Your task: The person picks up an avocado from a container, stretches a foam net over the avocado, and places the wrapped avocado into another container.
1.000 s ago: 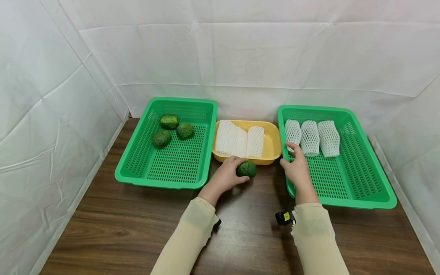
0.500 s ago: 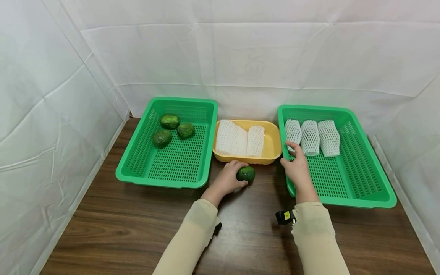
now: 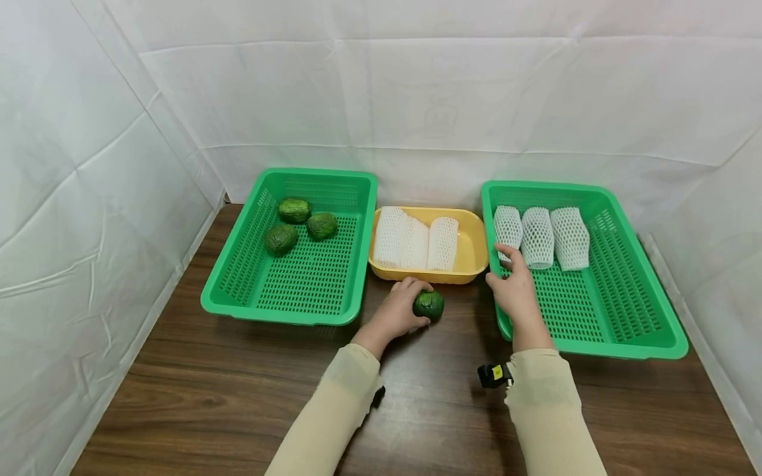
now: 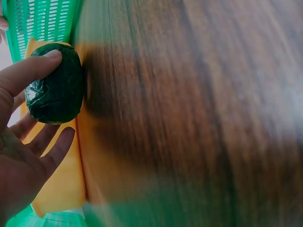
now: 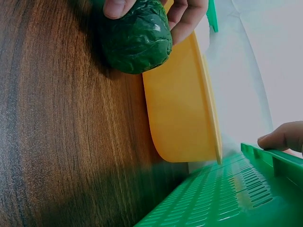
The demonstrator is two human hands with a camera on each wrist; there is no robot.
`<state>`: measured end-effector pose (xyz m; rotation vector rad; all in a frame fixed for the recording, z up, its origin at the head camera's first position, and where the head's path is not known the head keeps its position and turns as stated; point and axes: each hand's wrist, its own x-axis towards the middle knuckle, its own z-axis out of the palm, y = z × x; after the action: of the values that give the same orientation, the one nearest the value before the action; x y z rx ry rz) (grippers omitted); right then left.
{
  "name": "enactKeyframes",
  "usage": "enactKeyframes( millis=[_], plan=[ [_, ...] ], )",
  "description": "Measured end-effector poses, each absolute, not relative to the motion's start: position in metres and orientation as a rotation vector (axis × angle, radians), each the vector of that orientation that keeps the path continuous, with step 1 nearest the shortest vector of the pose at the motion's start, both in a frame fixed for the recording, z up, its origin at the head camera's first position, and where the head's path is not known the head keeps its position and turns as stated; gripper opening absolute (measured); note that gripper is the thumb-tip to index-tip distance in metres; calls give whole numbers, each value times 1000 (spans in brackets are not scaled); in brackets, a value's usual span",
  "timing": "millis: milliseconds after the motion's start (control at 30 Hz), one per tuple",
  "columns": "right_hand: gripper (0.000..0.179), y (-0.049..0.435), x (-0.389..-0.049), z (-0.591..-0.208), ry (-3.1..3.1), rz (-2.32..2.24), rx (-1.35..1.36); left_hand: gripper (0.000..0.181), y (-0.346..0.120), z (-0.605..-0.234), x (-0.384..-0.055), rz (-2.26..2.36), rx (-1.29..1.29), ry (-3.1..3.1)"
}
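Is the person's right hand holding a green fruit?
No, the left hand holds a green fruit, while the right hand is at the rim of the right green basket.

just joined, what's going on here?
A person's left hand grips a dark green, rounded, avocado-like item just in front of a yellow plastic tray holding white foam-mesh sleeves. Three similar green items lie in the green perforated plastic basket on the left. In the matching basket on the right lie three plumper white sleeves; whether they're filled, I can't tell. The right hand is at that basket's left rim.
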<state>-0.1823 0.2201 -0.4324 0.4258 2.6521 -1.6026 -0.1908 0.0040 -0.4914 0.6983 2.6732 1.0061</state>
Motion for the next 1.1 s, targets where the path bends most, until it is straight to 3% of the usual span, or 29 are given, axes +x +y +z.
enactKeyframes(
  millis=[833,1100],
  plan=[
    [59,218,-186,-431,2647,-1599,414,58,-2,-486,-191,992,708,2666],
    [54,211,-188,-413,2840,-1527,265,57,-11,-450,-181,997,776,2732]
  ],
)
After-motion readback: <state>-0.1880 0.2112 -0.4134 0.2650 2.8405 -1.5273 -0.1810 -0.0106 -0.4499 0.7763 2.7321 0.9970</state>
